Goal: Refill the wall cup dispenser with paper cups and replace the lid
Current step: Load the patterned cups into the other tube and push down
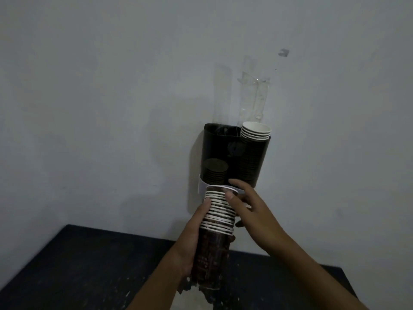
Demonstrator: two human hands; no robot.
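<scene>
Pale, matte plaster made up the wall (111, 86), scuffed and taped above both hands. Below the hands lay one dark table (78, 265), flat and speckled with chipped paint. Just above the fingertips hung the dispenser (214, 148), a glossy black see-through holder with two round tubes (the lid could not be seen on it). The tube above the right hand was packed with a stack (256, 133) whose white rims stood out over the top; the tube above the left hand held a short pile (215, 173) low down. The left hand (192, 240) gripped one tall stack of paper cups (218, 222), dark-printed with white rolled rims, tilted toward the dispenser's base. The right hand (248, 204) lay with loosely straight fingers against the stack's upper rims.
</scene>
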